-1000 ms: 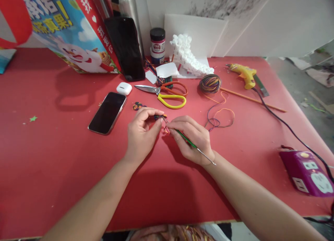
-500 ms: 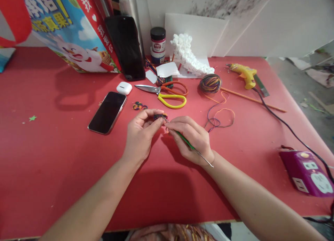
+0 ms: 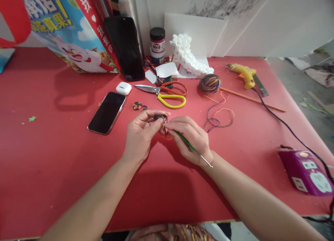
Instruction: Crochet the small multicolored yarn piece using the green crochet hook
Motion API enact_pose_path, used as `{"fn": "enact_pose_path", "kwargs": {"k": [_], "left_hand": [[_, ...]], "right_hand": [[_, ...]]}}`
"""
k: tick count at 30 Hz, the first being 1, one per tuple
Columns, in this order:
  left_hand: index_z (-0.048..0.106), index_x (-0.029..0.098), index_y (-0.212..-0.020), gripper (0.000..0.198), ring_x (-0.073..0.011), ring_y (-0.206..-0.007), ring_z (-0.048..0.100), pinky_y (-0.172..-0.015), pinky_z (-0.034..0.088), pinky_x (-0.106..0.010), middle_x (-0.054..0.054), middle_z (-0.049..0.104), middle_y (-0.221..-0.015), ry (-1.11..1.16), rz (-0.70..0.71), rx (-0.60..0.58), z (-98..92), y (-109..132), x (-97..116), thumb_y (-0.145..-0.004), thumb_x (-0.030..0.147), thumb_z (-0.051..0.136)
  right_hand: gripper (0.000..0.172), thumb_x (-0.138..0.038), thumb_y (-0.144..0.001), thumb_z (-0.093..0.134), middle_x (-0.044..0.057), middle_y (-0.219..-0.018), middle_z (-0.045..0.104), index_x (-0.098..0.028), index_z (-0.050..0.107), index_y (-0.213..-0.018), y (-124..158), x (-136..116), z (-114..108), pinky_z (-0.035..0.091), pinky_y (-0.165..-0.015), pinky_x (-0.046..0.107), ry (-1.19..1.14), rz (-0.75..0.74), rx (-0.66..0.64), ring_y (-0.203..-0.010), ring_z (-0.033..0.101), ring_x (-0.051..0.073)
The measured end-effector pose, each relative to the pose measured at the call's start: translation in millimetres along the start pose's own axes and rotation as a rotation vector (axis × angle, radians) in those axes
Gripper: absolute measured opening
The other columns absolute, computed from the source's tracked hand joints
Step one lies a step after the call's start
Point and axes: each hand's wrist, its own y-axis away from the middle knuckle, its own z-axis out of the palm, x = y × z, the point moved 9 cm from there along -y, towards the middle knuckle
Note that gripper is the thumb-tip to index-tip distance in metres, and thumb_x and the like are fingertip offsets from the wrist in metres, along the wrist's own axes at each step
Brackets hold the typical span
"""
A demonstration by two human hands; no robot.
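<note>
My left hand (image 3: 139, 134) pinches a small multicoloured crocheted piece (image 3: 159, 117) between thumb and fingers, just above the red table (image 3: 52, 157). My right hand (image 3: 191, 136) is closed round a green-handled crochet hook (image 3: 191, 147), whose tip goes into that piece. Multicoloured yarn (image 3: 217, 117) trails in loose loops to the right and leads back to a yarn ball (image 3: 210, 83). A second small crocheted piece (image 3: 138, 106) lies on the table just beyond my left hand.
A dark phone (image 3: 106, 112) and a white earbud case (image 3: 123, 88) lie left of my hands. Yellow and orange scissors (image 3: 167, 94) lie behind them. A yellow glue gun (image 3: 245, 75), its black cable and a purple power strip (image 3: 306, 171) are at the right. A printed bag (image 3: 70, 32), paint jar (image 3: 157, 45) and foam piece (image 3: 186, 56) stand at the back.
Both hands have drawn slightly closer together and the hook tip has worked a little further into the crocheted piece. Nothing else on the table has moved.
</note>
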Motion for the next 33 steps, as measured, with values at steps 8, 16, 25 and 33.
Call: {"fn": "enact_pose_path", "kwargs": {"k": [8,16,25,33], "left_hand": [[0.086,0.023,-0.088,0.012,-0.0093,-0.068,0.068,-0.069,0.058,-0.02,0.0,0.078,-0.078,-0.009,0.021,0.039,-4.1,4,-1,-0.077,0.019,0.09],[0.081,0.02,-0.082,0.014,-0.0101,-0.06,0.062,-0.06,0.053,-0.024,-0.002,0.078,-0.077,-0.019,-0.017,0.113,-8.2,2,4,-0.07,0.02,0.089],[0.076,0.019,-0.085,0.008,-0.0099,-0.06,0.06,-0.057,0.049,-0.024,-0.006,0.083,-0.089,-0.156,0.047,0.088,-9.1,2,14,-0.079,0.018,0.081],[0.08,0.019,-0.091,0.01,-0.0126,-0.067,0.068,-0.071,0.058,-0.028,-0.005,0.081,-0.084,-0.129,0.046,0.006,-7.3,-1,11,-0.082,0.021,0.083]], "right_hand": [[0.025,-0.02,-0.097,0.076,0.005,-0.105,0.078,-0.026,0.066,-0.118,7,20,2,0.064,-0.085,0.034,-0.084,0.268,0.023,-0.092,0.077,0.021],[0.031,-0.046,-0.087,0.085,-0.006,-0.058,0.064,-0.021,0.067,-0.089,37,53,53,0.053,-0.049,0.024,-0.905,1.017,0.015,-0.048,0.058,0.012],[0.038,-0.042,-0.082,0.088,-0.004,-0.069,0.065,-0.019,0.058,-0.078,64,14,102,0.032,-0.039,0.016,-1.554,1.411,-0.06,-0.044,0.034,0.003],[0.028,-0.037,-0.09,0.081,-0.005,-0.068,0.068,-0.021,0.059,-0.096,47,10,57,0.048,-0.046,0.021,-1.11,1.214,-0.007,-0.046,0.057,0.009]]}}
